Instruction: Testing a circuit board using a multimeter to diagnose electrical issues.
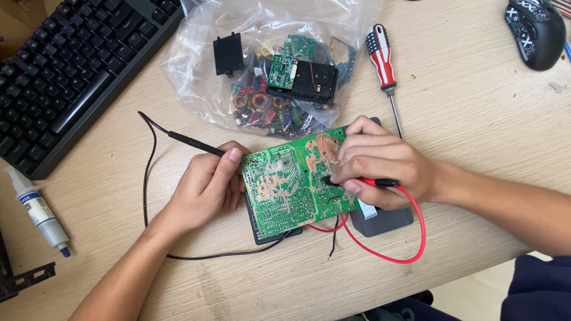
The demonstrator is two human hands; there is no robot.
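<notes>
While we scan from the left edge, we meet a black keyboard [77, 65] lying at an angle on the wooden desk [476, 119], and below it a small white syringe tube [38, 211] with a blue tip. Next comes our left hand [205, 187], its fingers curled around a black probe [193, 142]: the thumb and forefinger pinch the probe's shaft, whose tip points toward the left edge of the green circuit board [291, 184]. A black lead [146, 178] runs from that probe, loops down along the desk and passes under the wrist toward the board. The board itself lies solder side up between our two hands, resting on a dark flat case [380, 220] that shows beneath its lower and right edges. Our left hand touches the board's left edge; our right hand [380, 169] rests on its upper right part. Above the board sits a clear plastic bag [262, 65] filled with coils, small boards and black parts. Our right hand has its fingers bunched together, pinching a red probe [372, 182] whose dark tip presses onto the board's right half. A red lead [410, 238] curves from it in a wide loop under the hand. Just above this hand lies a screwdriver [383, 71] with a red, white and black handle, and at the far upper right corner sits a black computer mouse [535, 30].
</notes>
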